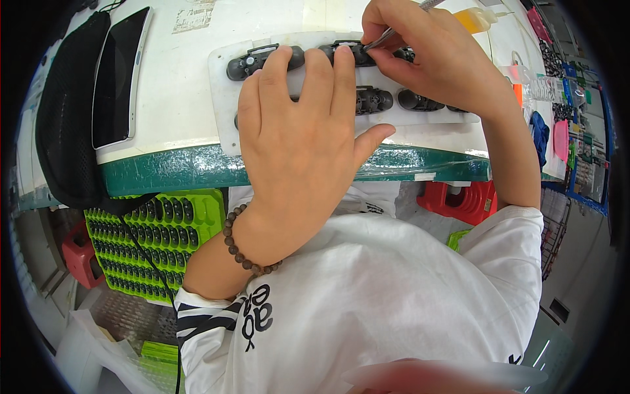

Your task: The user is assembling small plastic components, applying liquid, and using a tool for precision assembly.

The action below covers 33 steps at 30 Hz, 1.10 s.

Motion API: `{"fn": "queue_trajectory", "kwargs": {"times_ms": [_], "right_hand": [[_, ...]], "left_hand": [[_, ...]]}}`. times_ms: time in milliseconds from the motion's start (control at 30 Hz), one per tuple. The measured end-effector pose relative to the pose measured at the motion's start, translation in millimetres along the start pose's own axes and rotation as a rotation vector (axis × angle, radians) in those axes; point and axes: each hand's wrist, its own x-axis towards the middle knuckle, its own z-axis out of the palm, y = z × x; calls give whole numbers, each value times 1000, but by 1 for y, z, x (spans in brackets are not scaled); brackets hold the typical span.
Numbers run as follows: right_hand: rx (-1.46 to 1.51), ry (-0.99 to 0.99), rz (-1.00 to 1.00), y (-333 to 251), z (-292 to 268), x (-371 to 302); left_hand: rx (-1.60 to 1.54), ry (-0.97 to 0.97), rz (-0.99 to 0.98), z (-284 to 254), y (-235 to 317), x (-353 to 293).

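A white plate [226, 105] on the bench carries two rows of small black oval plastic housings. My left hand [298, 125] lies spread over the plate, palm down. Its fingertips rest on the far row, near the black housing [246, 64] at the left end and the middle black housing [357, 54]. In a pinch grip, my right hand [436, 59] holds a slim pointed metal tool [388, 36], with its tip at the middle housing's right side. Further housings, including one in the near row [375, 100], show around my left hand; some are partly hidden beneath it.
A phone-like black slab [121, 79] and a black mesh case [69, 111] lie at the left. A small bottle of yellow liquid [474, 21] is beyond my right hand. Below the green bench edge [177, 167] stand a lime-green tray [210, 213] of black housings and a red stool [482, 200].
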Motion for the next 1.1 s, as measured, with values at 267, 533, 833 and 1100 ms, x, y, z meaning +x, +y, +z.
{"fn": "queue_trajectory", "kwargs": {"times_ms": [267, 533, 833, 1100], "right_hand": [[8, 14, -10, 2, 1, 1], [61, 37, -78, 6, -1, 0], [99, -29, -27, 6, -2, 3], [77, -18, -35, 7, -1, 4]], "left_hand": [[34, -21, -18, 1, 4, 0], [29, 4, -11, 1, 9, 4], [3, -11, 43, 6, 3, -3], [55, -39, 14, 6, 12, 2]]}}
